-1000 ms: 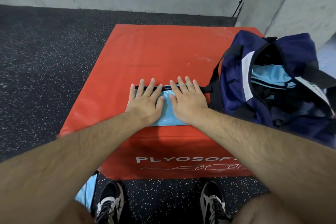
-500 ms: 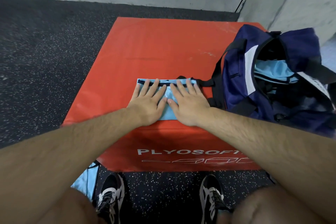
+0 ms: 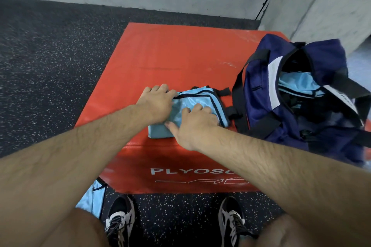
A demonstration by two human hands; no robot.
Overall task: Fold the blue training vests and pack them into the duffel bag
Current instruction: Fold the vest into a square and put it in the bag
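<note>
folded vest (image 3: 202, 98): logged on red plyo box (image 3: 180, 56), under both hands, just left of open duffel bag (image 3: 259, 110). laid with long axis near-left to far-right, black-trimmed end aimed at bag, nearer right hand (image 3: 192, 124). gripped by left hand (image 3: 156, 102) curled over far-left edge and by right hand, fingers bent into top fabric.

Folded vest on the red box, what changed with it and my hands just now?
Both hands stopped pressing flat: the left hand now grips the folded vest at its far corner, the right hand curls round its middle. The duffel bag stays open on the plyo box.
</note>
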